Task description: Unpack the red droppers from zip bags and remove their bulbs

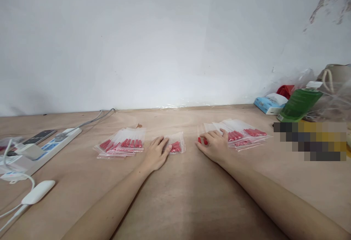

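My left hand [157,153] lies on the wooden table with its fingers apart. Its thumb touches the edge of a clear zip bag [177,138] that has small red pieces in it. My right hand [216,145] rests palm down with its fingers spread and slightly bent, over the left end of a fanned pile of similar bags [241,130]. Red pieces [203,140] show between its thumb and fingers, partly hidden; they look to be inside a bag. Left of my left hand is another overlapping pile of bags [123,141] holding slim red pieces.
A white power strip [59,143] with plugs and cables, a phone [41,136] and a white cable adapter [38,192] lie at the left. At the right stand a green bottle [298,103] and a blue tissue pack [268,105]. A white wall [164,42] borders the table's back.
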A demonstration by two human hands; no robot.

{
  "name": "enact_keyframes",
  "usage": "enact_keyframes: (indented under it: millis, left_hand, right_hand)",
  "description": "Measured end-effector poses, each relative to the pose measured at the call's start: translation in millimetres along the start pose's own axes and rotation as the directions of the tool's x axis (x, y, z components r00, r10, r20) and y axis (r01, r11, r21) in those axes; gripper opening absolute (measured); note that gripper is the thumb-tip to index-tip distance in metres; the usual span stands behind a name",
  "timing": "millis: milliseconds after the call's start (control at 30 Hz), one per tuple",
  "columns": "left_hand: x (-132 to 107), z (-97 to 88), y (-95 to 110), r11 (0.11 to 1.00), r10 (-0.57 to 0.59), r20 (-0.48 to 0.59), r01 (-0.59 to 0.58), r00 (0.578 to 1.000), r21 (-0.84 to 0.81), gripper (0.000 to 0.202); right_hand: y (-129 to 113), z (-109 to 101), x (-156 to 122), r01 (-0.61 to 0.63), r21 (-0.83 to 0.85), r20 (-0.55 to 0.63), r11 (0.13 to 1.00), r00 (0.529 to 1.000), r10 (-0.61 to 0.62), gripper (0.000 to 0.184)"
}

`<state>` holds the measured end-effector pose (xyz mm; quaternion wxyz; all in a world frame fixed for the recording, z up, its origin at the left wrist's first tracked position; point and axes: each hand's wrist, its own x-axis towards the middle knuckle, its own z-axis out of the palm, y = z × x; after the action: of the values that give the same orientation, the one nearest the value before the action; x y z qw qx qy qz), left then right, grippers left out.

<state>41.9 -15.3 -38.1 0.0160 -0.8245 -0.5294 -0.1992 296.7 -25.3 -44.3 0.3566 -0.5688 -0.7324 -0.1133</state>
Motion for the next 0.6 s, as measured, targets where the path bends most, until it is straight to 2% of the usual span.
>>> enact_keyframes:
  millis: [100,267,400,600]
  left_hand:
    - [-1,-2.3,2,0.998,0.031,0.038,-0.029,0.999,-0.050,0.049]
    - [-6,-3.1,9,0.994,0.062,0.054,-0.056,0.997,-0.098,0.048]
    - [-12,-4.7,15,0.989,0.120,0.070,-0.113,0.990,-0.095,0.047]
    - [-13,-9.2,17,0.969,0.233,0.099,-0.223,0.967,-0.103,0.051]
  right_hand:
    - [-5,-3,0,0.049,0.062,-0.001,0.997,0.999,-0.049,0.019]
    - [-23,-9,-4,0.097,0.142,0.125,0.985,0.985,-0.115,0.021]
    - [-33,-9,-7,0.111,0.182,0.232,0.977,0.961,-0.152,0.019]
    - [-34,-9,-7,0.177,0.370,0.283,0.912,0.914,-0.292,0.021]
